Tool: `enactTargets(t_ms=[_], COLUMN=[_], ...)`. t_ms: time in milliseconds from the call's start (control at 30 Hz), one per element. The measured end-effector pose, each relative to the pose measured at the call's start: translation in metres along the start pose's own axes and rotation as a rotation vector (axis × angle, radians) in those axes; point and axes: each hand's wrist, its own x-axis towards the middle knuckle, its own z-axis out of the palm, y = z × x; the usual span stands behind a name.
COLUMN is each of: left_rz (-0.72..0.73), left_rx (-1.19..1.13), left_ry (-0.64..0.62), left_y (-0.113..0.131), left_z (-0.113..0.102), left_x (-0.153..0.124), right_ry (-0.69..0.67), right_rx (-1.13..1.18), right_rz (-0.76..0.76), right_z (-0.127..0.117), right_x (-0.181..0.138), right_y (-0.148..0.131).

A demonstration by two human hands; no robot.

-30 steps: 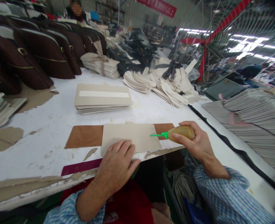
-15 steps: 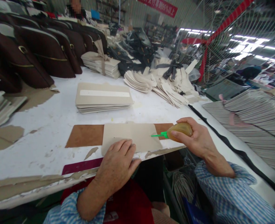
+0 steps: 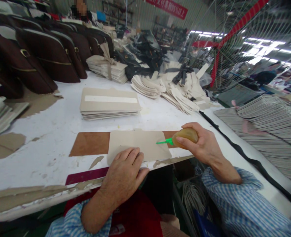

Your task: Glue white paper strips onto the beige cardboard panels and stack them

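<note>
My left hand (image 3: 125, 171) lies flat, fingers stretched out, on the lower edge of a beige panel (image 3: 138, 141) at the front of the table. In my right hand (image 3: 204, 144) is a yellowish glue bottle (image 3: 185, 137), gripped round its body. The bottle's thin green nozzle (image 3: 164, 142) points left, its tip over the right part of the panel; whether it touches I cannot tell. Brown pieces show at both sides of the panel, a wide one (image 3: 90, 144) on the left and a smaller one (image 3: 169, 135) partly behind the bottle.
Behind the panel sits a stack of beige panels (image 3: 108, 105) with a white strip on top. Dark brown bags (image 3: 49, 52) stand at the back left. Loose beige strips (image 3: 147, 86) lie at the back, and tall grey stacks (image 3: 271, 121) line the right side. A fan (image 3: 218, 43) stands behind.
My right hand has moved slightly left with the glue bottle, so the nozzle tip is farther in over the panel. My left hand and the panel have stayed in place.
</note>
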Motion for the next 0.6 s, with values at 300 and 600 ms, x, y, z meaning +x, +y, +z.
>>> enactTargets(t_ms=[300,600], left_rz=[-0.003,0.007], left_rx=[0.007,0.008], left_ry=[0.001,0.004], left_y=[0.0,0.0], left_z=[-0.001,0.0], left_x=[0.0,0.0], right_ry=[0.009,0.023], right_rx=[-0.092,-0.063], right_rz=[-0.008,0.009], right_z=[-0.009,-0.006], right_x=[0.004,0.002], right_y=[0.002,-0.001])
